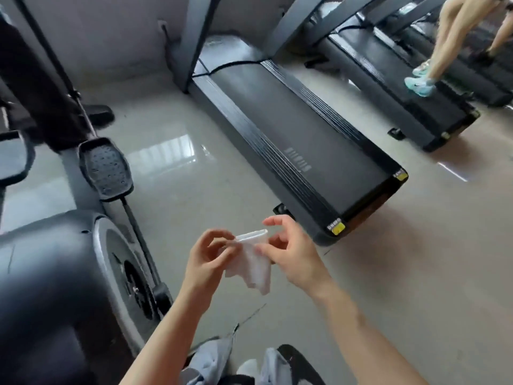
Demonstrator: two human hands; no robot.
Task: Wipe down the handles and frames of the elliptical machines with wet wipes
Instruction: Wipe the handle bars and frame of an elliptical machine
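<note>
Low in the middle of the frame, the left hand (206,255) and right hand (291,250) pinch a limp, crumpled white wet wipe (256,262) between them. At left sits the elliptical machine (69,262), smooth dark plastic housing, round flywheel, studded oval pedal (107,168).

A single head-worn wide-angle view looks forward and steeply down, close over both forearms, onto the glossy floor (177,207) (edges bend outward), elliptical machine (69,259) at left, treadmill (299,140) ahead.

Left hand (206,255), right hand (288,250) raised, fingers pinching.
</note>
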